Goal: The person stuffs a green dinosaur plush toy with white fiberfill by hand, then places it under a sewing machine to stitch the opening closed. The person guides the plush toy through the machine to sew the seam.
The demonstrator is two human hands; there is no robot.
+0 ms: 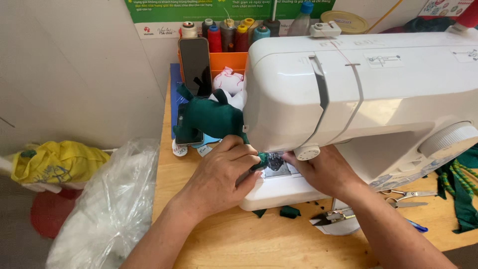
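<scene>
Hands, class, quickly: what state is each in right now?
Left hand: closed, pinching the green fabric.
Right hand: fingers hidden under the sewing machine; cannot be told.

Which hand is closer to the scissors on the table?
Right. The right hand is at the presser foot, just up-left of the scissors; the left hand holds green fabric farther left.

thread spools (pixel 226 34), phone (pixel 194 59), scissors (pixel 406 198), clear plastic bag (pixel 107 204)

sewing machine (pixel 368 84): glossy white plastic | fabric piece (pixel 214 117): matt green cloth | table (pixel 259 244): smooth wood
</scene>
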